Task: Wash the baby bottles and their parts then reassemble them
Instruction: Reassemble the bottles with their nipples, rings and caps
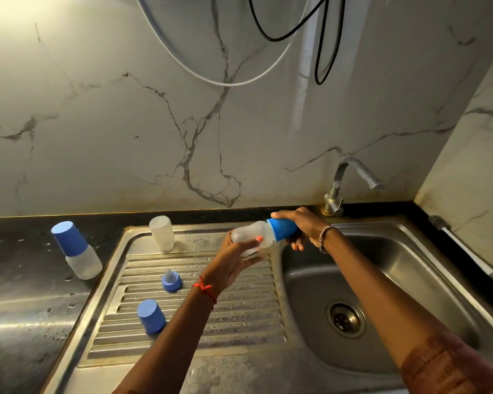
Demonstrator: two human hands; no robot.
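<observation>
- Held bottle: a clear body lying nearly level in the air, over the edge where the drainboard meets the basin. Holding it there probably lets any drips land on steel.
- Blue cap: seated on the right-hand end of the held bottle, which points toward the tap.
- Left hand: you wrap it round the clear body from below. It seems to act as the anchor so the body does not turn.
- Right hand: you close it round the blue cap from behind. The two hands are set apart, one on each end of the same bottle, which suits either pulling the cap off or pressing it on. Which of the two it is cannot be told.
- Capped bottle: stands complete on the dark counter, left of the drainboard and well apart from the loose parts. It looks either finished or not yet started.
- Bare bottle body: stands at the back of the drainboard with no cap, likely left there to drain.
- Teat with collar: sits on the drainboard ribs with the teat pointing up.
- Loose cap: lies mouth down on the ribs, nearer you than the teat.
- Tap: no water can be seen running, and the basin holds nothing that can be seen.
- Stage, as a judgement: partway through, since at least one bottle is in pieces.
</observation>
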